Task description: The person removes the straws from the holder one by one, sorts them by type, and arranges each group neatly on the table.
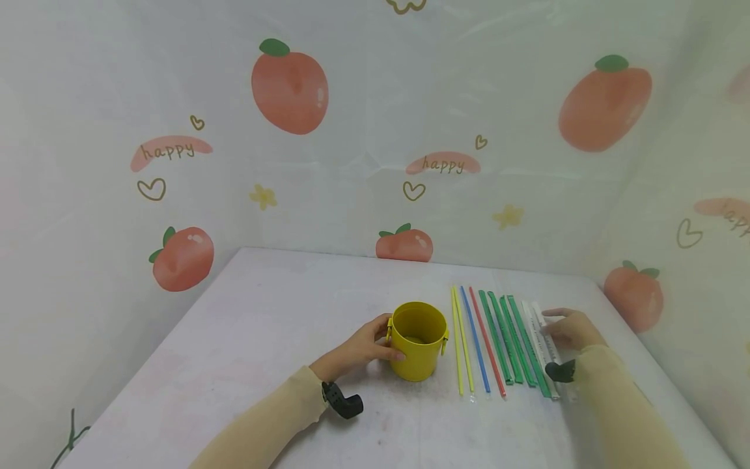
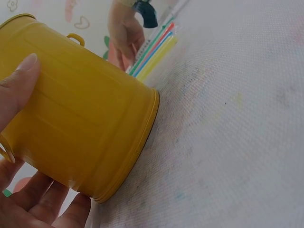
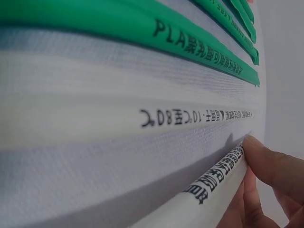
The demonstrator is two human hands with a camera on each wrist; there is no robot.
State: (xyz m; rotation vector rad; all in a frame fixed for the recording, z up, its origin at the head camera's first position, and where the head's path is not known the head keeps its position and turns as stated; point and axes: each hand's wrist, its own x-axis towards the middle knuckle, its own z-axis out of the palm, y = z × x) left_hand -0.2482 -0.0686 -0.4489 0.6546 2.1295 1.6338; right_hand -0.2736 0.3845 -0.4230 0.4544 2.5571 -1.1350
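My left hand (image 1: 364, 344) holds a small yellow bucket (image 1: 415, 361) upright on the table, thumb on one side and fingers round the other in the left wrist view. The bucket has small side handles, and its inside shows no straws. At the right, my right hand (image 1: 575, 329) pinches a white paper-wrapped straw (image 3: 204, 194) with dark printing between thumb and fingers, near one end. Beside it lies a second white wrapped straw (image 3: 95, 118), and past that a green wrapped straw (image 3: 118, 28) with black lettering.
Between bucket and right hand lies a row of straws: yellow straws (image 1: 463, 339), a blue straw (image 1: 475, 339), a red straw (image 1: 487, 341) and several green wrapped straws (image 1: 528, 345). A white patterned curtain (image 1: 351, 195) hangs behind the white table (image 1: 281, 306).
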